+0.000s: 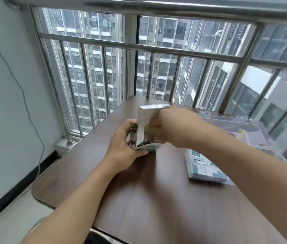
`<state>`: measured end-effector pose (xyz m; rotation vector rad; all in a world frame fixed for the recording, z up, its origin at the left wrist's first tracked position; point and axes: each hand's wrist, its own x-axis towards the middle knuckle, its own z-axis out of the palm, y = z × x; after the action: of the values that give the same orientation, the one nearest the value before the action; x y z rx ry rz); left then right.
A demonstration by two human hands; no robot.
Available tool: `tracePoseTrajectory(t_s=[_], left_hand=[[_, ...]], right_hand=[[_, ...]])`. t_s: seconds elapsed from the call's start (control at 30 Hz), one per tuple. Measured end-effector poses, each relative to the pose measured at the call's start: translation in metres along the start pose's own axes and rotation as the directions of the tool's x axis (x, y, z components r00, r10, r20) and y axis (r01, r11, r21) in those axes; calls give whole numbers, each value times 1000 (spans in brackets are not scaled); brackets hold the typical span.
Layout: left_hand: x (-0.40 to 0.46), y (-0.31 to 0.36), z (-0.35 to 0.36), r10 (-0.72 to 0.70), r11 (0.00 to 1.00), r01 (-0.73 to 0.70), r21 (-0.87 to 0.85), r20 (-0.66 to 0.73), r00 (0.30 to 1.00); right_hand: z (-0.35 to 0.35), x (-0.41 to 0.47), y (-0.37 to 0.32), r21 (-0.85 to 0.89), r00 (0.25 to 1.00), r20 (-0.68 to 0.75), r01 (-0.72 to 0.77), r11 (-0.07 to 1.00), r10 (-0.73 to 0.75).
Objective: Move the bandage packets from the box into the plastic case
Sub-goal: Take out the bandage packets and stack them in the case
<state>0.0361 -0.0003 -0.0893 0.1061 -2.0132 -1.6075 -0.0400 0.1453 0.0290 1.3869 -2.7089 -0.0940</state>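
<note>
A: Entry, head view. Where is the box?

B: The box point(145, 127) stands on the brown table point(156, 199), toward its far half, close to the barred window point(104, 67). Its flap is open and tilted up, pale inside face toward the camera.

A: Left hand?

B: The left hand point(121, 150) wraps the box's left side low down. Thumb lies along the bottom front edge, fingers curl round the far-left side. So: closed around the box, steadying it on the table.

A: Right hand?

B: The right hand point(172, 127) reaches across from the right, and its fingers go into the box's open mouth. The fingertips are hidden by the flap and blurred by motion; I cannot tell whether they pinch anything or are spread.

A: Any bandage packets visible?

B: A yellowish-green patch shows inside the opening, next to the right fingers. Too blurred to call it a packet.

A: The plastic case?

B: The clear plastic case point(241, 131) sits on the right side of the table, lid open, partly behind the right forearm. A small yellow item point(241, 133) lies in it. In front of the case, a flat printed pack point(204, 164), teal and white, lies on the table, apart from the box.

A: Other notes?

B: A thin cable point(24, 95) runs down the left wall.
</note>
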Motion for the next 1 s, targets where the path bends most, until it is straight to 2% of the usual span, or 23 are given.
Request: tracePoseTrajectory(t_s=[0.07,0.17,0.23,0.33,0.47,0.6,0.8,0.9,1.0], left_hand=[[-4,4,3,19,999,-18,-34,26,999],[-6,5,3,16,997,-13,-76,39,999],[-7,4,3,11,996,-7,-92,42,999],[-7,3,6,24,995,-19,-95,50,998],[-8,3,8,36,996,-32,-79,48,998],[-9,3,10,34,997,-30,-64,64,997],[-7,-1,9,6,999,-4,-32,53,999],[-5,-2,8,2,1000,-1,-20,34,999],[-5,-3,6,9,1000,-9,-1,17,1000]], right_hand=[[6,-6,-4,-8,999,50,6,1000,-6],[7,-7,-3,161,995,99,13,987,-29],[7,-8,-3,205,995,97,10,979,-30],[8,-11,-5,121,998,59,-2,993,-5],[11,-11,-14,148,999,-6,-36,988,38],[21,-7,-18,51,996,-63,-56,997,59],[4,-3,-14,123,994,108,-29,992,15],[3,-2,-15,-3,993,89,77,997,-76],[5,-2,-14,-214,952,-26,292,932,-304]])
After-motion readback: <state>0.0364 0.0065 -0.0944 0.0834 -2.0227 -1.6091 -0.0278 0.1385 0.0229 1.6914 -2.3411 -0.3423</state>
